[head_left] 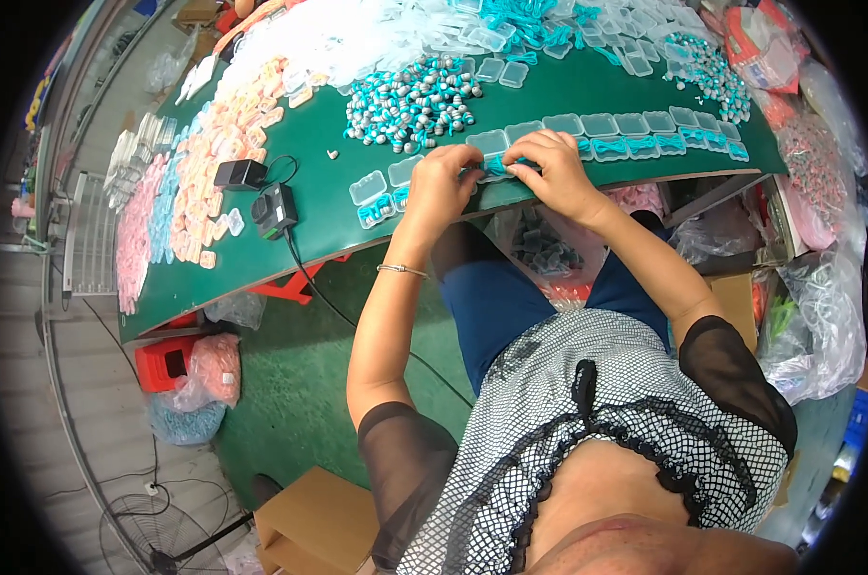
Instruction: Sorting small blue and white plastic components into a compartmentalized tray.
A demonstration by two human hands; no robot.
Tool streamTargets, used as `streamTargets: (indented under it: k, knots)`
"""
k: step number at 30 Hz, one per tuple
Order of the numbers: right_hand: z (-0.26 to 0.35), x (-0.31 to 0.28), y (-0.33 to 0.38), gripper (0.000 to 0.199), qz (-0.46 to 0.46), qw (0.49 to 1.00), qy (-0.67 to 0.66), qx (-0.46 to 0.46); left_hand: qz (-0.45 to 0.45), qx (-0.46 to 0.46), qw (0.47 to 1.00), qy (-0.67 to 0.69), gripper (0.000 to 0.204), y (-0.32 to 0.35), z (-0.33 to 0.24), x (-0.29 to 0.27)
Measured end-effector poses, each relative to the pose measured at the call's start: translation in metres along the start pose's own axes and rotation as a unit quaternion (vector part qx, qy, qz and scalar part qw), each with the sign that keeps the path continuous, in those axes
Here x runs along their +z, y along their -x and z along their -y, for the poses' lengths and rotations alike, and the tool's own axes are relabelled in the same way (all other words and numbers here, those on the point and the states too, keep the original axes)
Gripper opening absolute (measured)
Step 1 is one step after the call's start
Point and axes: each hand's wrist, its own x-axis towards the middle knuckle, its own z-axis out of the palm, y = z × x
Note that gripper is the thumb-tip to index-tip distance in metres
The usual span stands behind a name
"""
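Observation:
My left hand point(441, 184) and my right hand point(555, 174) meet over the row of small clear cases at the table's front edge. Both have their fingers closed in a pinch on a bundle of teal cord point(494, 167), which lies between them at one open case. My fingertips partly hide the bundle and the lower half of that case. Right of my hands, a run of open cases point(631, 125) holds teal cords in the lower halves. To the left, another open case point(369, 189) contains teal and whitish pieces. Behind my left hand lies a heap of teal-and-grey earplug-like pieces point(410, 101).
Clear cases and teal cords point(525, 29) are piled at the back of the green table point(305, 225). Peach cases point(204, 182) and pink ones point(139, 235) cover the left side. A black boxy device point(274, 209) trails a cable over the front edge. A cardboard box point(319, 517) stands below.

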Motion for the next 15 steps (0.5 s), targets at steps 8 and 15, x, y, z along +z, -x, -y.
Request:
streamTargets:
  k: [8, 15]
  knots:
    - [0.003, 0.013, 0.002, 0.008, -0.013, 0.997, 0.069, -0.026, 0.025, 0.130, 0.987, -0.094, 0.017, -0.003, 0.003, 0.002]
    - [0.008, 0.012, -0.003, 0.005, -0.012, 0.993, 0.117, -0.030, 0.018, 0.070, 0.992, -0.106, 0.011, -0.003, -0.001, 0.004]
